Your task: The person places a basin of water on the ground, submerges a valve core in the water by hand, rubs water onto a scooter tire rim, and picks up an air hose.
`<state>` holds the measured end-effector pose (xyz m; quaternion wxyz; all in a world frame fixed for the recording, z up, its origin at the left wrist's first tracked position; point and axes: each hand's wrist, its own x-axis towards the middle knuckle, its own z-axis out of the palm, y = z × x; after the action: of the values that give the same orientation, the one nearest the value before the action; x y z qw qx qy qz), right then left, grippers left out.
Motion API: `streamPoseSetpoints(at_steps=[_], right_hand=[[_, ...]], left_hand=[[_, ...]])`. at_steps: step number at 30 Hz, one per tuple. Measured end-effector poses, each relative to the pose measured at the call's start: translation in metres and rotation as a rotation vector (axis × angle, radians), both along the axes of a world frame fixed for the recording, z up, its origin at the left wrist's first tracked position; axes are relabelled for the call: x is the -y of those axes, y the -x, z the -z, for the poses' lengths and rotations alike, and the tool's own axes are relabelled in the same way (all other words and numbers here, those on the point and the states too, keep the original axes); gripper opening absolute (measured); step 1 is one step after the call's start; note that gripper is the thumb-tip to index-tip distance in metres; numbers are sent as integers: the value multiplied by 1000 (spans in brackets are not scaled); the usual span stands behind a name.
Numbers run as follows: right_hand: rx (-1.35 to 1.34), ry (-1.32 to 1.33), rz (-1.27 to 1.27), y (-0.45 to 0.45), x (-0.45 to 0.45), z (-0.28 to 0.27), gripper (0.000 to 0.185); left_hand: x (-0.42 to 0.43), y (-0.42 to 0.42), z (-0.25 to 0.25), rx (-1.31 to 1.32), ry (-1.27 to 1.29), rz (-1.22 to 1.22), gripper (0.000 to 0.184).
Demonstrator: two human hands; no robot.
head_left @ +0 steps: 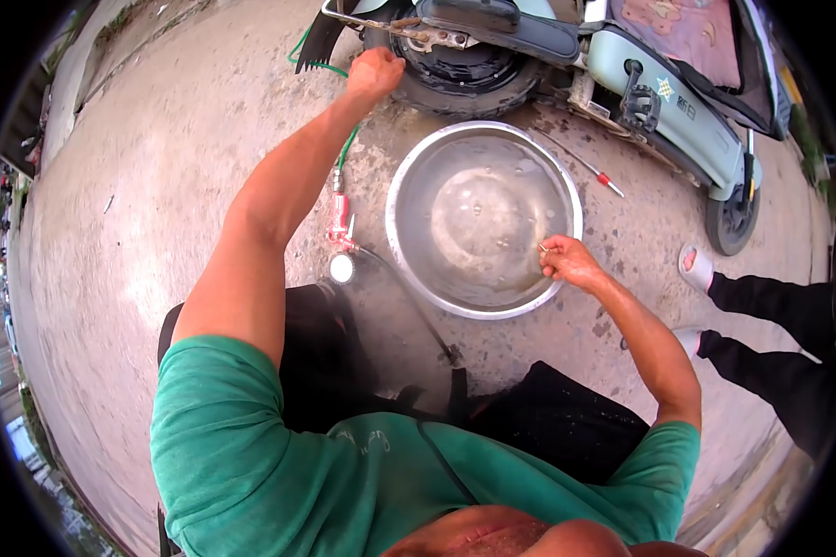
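Observation:
My left hand (378, 74) is at the left side of the scooter's black tyre (464, 100), its fingers curled; whatever they may hold is hidden. Over the right rim of a wide metal basin (403, 269), my right hand (569, 260) has thumb and fingers pinched together. A tiny pale thing shows at those fingertips, too small to name. Water (478, 218) lies in the basin. To the basin's left, on the ground, is a red tyre inflator (340, 218) with a round white gauge (342, 268) and a dark hose (404, 283).
The pale green scooter (655, 88) spans the top right. A red-and-silver rod-like tool (604, 178) lies right of the basin. A green air hose (347, 148) runs under my left arm. At the right stands another person in black trousers (771, 302) and light sandals (696, 267).

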<state>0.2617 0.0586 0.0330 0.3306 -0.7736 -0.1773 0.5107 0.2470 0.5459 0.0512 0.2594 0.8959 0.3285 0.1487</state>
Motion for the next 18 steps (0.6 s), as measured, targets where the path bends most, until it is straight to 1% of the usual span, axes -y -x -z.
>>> streamPoseSetpoints(at_steps=[1, 2, 3, 5, 7, 8, 10, 13, 14, 16, 18], right_hand=[[-44, 44, 45, -3, 2, 8, 20], [-88, 87, 91, -4, 3, 13, 20], [-53, 44, 45, -5, 3, 12, 21], [16, -39, -46, -4, 3, 9, 21], [-53, 60, 42, -5, 3, 17, 22], [-86, 110, 82, -7, 2, 19, 22], [-92, 114, 103, -5, 0, 11, 22], [-97, 102, 125, -3, 4, 9, 22], [-99, 95, 130, -3, 6, 10, 22], [-104, 83, 136, -4, 8, 13, 22], [-112, 76, 134, -5, 10, 16, 22]], left_hand=[[1, 2, 7, 16, 50, 61, 34], [17, 11, 4, 33, 100, 123, 33], [33, 16, 2, 49, 151, 185, 32], [60, 19, 24, 62, 13, 502, 29], [102, 32, 24, 11, 71, 714, 28], [114, 37, 25, -57, 78, 734, 28], [128, 40, 26, -192, 89, 779, 29], [110, 37, 8, -200, 81, 506, 32], [96, 29, 13, -198, 29, 354, 34], [56, 22, 24, -124, 106, 145, 37], [14, 13, 50, -53, 80, -35, 42]])
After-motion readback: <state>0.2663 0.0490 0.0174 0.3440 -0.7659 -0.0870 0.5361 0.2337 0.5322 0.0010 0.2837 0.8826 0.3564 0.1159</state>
